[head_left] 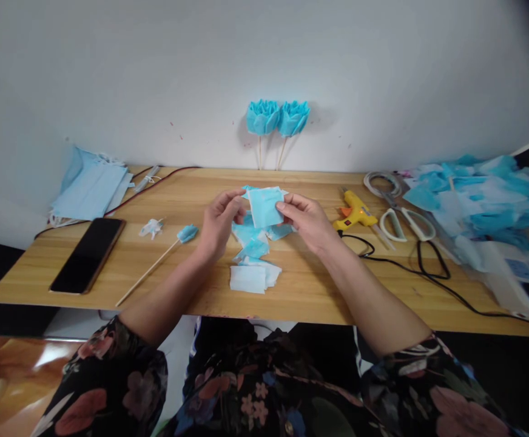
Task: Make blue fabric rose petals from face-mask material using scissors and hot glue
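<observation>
My right hand (309, 221) pinches a blue square of mask fabric (267, 207) with a pale edge, thumb on top near its right side. At the left of that square, my left hand (222, 221) has its thumb and fingers bent together; whether anything is between them is hidden. Several cut blue and white fabric pieces (252, 250) lie loosely under and below both hands, with a pale folded piece (247, 278) nearest me. Beside my left forearm rests a wooden stick (148, 271) tipped with a rolled blue fabric bud (187, 233).
Two blue fabric flowers (263, 118) on sticks lean against the wall. Left are face masks (94, 185), a phone (87, 255) and a white scrap (152, 227). Right are a yellow glue gun (354, 211) with its cord, scissors (412, 223) and a heap of fabric scraps (487, 191).
</observation>
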A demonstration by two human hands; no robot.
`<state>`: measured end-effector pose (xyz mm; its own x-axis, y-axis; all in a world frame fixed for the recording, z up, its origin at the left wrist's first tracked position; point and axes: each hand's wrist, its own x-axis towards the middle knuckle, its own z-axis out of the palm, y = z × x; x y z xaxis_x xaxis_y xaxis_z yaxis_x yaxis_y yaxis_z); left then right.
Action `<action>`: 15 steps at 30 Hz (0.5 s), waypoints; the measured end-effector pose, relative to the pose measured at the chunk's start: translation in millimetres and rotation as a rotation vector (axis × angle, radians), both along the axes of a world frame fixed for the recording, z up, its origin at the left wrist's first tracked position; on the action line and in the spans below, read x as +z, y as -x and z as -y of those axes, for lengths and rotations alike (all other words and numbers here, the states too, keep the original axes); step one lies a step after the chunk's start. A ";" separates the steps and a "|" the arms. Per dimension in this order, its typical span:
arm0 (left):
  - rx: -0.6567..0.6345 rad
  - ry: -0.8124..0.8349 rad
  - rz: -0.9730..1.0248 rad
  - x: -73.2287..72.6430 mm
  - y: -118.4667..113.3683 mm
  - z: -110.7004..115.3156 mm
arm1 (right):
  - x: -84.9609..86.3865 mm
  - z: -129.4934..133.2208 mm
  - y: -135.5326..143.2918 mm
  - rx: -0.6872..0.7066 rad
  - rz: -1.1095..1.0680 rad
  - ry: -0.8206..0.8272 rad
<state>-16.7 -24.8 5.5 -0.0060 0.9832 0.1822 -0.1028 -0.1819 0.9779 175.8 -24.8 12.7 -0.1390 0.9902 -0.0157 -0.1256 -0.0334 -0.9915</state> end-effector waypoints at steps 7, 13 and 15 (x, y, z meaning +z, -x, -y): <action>-0.018 -0.340 -0.309 8.4 -4.3 12.6 | 0.0 1.0 1.5 -0.008 0.035 -0.014; -0.239 -0.181 -0.315 -1.0 -9.5 10.8 | 0.5 5.4 0.9 0.131 -0.010 -0.042; -0.215 -0.074 -0.209 -5.4 -7.9 6.5 | 2.3 7.3 0.4 0.177 0.008 -0.050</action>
<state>-8.8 -31.2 0.1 0.2458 0.9420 0.2287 0.0555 -0.2492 0.9669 175.4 -32.1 15.0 -0.3110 0.9499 0.0306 -0.1139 -0.0053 -0.9935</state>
